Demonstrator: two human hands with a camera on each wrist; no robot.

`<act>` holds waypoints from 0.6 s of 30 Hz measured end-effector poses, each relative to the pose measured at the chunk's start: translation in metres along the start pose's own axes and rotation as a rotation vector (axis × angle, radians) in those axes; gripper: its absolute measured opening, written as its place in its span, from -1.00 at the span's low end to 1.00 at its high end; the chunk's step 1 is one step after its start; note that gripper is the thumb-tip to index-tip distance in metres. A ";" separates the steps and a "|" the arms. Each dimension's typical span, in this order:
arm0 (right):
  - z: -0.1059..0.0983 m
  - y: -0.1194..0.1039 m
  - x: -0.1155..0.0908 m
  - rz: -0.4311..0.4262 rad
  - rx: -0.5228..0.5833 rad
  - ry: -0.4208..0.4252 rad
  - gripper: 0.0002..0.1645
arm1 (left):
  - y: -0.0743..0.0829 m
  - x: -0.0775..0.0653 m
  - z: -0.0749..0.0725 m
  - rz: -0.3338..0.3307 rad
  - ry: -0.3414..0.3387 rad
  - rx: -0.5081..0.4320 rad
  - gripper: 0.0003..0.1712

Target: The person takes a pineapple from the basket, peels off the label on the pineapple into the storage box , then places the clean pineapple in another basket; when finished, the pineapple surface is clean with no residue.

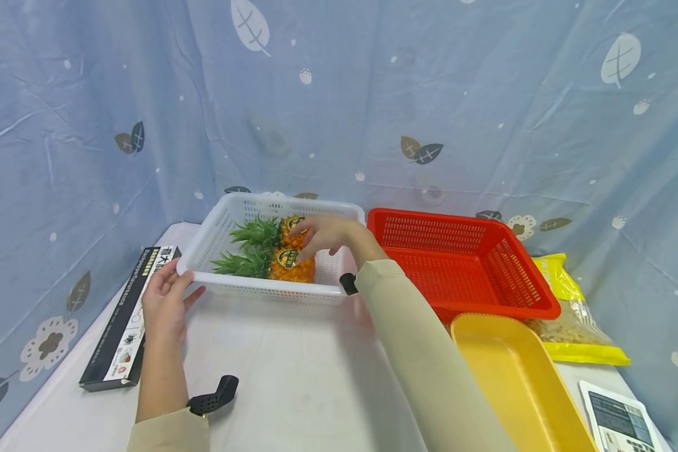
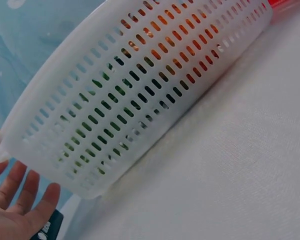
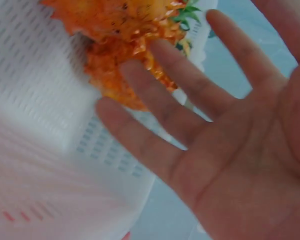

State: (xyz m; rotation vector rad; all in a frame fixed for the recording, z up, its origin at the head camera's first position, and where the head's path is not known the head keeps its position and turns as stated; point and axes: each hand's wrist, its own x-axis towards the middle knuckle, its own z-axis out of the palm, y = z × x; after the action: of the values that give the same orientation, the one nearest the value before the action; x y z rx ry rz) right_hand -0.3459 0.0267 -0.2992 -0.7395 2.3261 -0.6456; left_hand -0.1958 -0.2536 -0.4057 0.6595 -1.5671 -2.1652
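Orange pineapples (image 1: pixel 301 271) lie in the white basket (image 1: pixel 260 283). They look light and prickly; best hold their fat middles, not leaves (image 1: pixel 255 233). The right grip (image 1: pixel 329 231) is spread wide over them; the left grip (image 1: pixel 165 300) pinches the basket's rim.

Lt-blue creased curtain (image 1: pixel 339 113) w/ leaf, flower & paw prints, back + both sides; wht counter (image 1: pixel 282 376) below.

Black box (image 1: pixel 115 333) with white printed panel — just left of left hand (image 1: pixel 166 301), partly covered by it. Right of right hand (image 1: pixel 324 232): red basket (image 1: pixel 452 276), yellow-and-clear bag (image 1: pixel 579 326) beyond it. Same side, closer in than that hand: yellow tray (image 1: pixel 503 367), white item (image 1: pixel 621 417) with dark panel — unclear what. Blue leaf-print curtain (image 1: pixel 339 113) behind both hands, white tabletop (image 1: pixel 294 370) below.
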 end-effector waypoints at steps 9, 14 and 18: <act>0.011 -0.003 0.008 0.040 -0.045 -0.049 -0.09 | 0.000 0.000 -0.002 0.010 -0.017 0.024 -0.43; 0.014 -0.003 0.010 0.070 -0.032 -0.067 -0.03 | -0.001 -0.001 -0.002 0.014 -0.013 0.026 -0.44; 0.015 -0.001 0.008 0.093 -0.021 -0.064 -0.03 | -0.002 -0.001 0.000 0.028 -0.022 0.038 -0.43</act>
State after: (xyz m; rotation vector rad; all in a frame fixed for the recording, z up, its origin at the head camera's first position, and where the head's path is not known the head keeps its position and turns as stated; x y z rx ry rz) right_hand -0.3411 0.0166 -0.3120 -0.6472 2.2962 -0.5493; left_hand -0.1949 -0.2526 -0.4077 0.6238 -1.6226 -2.1345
